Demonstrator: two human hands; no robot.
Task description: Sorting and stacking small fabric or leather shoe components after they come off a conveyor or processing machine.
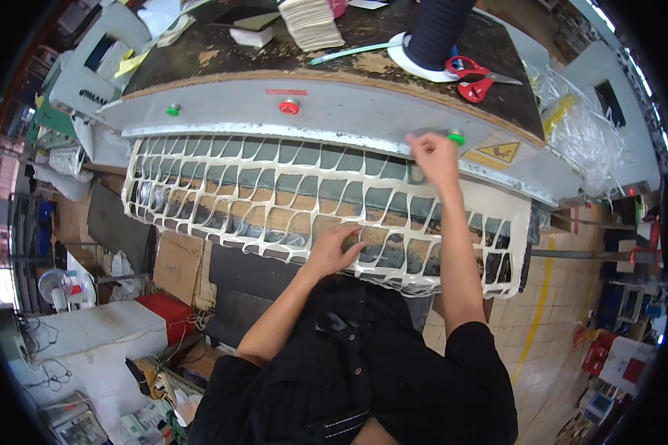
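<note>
A cream sheet (278, 199), cut through with rows of holes so that it looks like a net, lies over the machine's bed in front of me. My left hand (335, 248) rests on its near edge, thumb and forefinger apart, and I see nothing held there. Above the sheet's far edge, close to the green button (456, 137) on the right, my right hand (434, 159) is raised with its fingers bent in. A slight blur covers those fingertips; whatever they may hold cannot be made out.
Behind the sheet runs a grey machine beam (223, 109) with a red button (289, 107) and another green button (173, 110). On the worn top are red-handled scissors (476, 78), a dark thread cone (436, 33) and a stack of cream pieces (310, 22). Clear plastic bags (590, 141) hang at right.
</note>
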